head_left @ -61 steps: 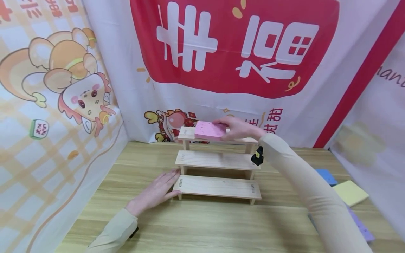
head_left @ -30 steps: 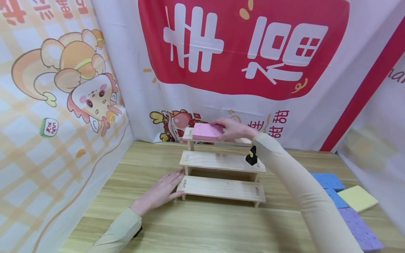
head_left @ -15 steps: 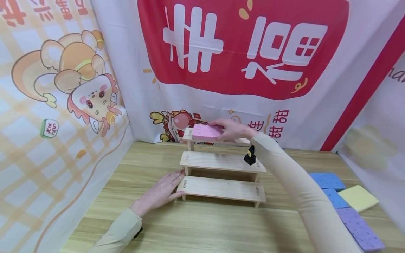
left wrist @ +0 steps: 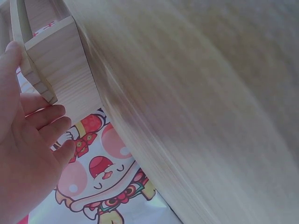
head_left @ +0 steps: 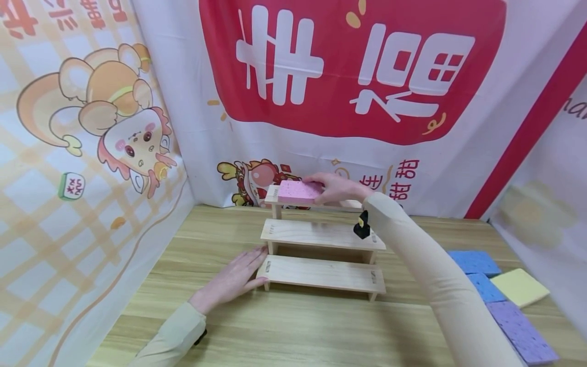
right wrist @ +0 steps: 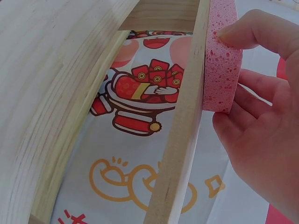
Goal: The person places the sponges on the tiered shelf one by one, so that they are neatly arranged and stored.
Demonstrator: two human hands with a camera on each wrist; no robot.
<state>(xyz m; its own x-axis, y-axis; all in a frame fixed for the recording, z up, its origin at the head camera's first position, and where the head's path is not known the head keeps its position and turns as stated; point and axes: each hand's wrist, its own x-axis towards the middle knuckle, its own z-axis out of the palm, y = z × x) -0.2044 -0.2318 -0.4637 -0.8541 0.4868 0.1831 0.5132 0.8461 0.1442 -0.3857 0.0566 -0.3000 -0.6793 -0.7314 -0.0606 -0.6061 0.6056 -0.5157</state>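
Note:
A three-tier wooden step shelf [head_left: 321,274] stands on the table. On its top tier, toward the left end, lies a pink speckled sponge [head_left: 299,191]. My right hand [head_left: 337,187] holds the sponge by its right end; in the right wrist view the thumb is on one face and the fingers [right wrist: 233,123] are at the other side and edge. My left hand [head_left: 231,278] holds the left end of the lowest tier. The left wrist view shows the thumb on one edge of that board [left wrist: 35,77] and the fingers at its other side.
At the right of the wood-grain table [head_left: 293,336] lie two blue sponges [head_left: 474,262], a pale yellow sponge [head_left: 519,287] and a purple speckled sponge [head_left: 523,331]. My right forearm passes close to them. Printed cloth walls [head_left: 197,127] enclose the left, back and right sides.
The pink sponge has shifted slightly left along the top tier with my right hand. The head view turned a little early on. My left hand keeps its place; the last half second looks still.

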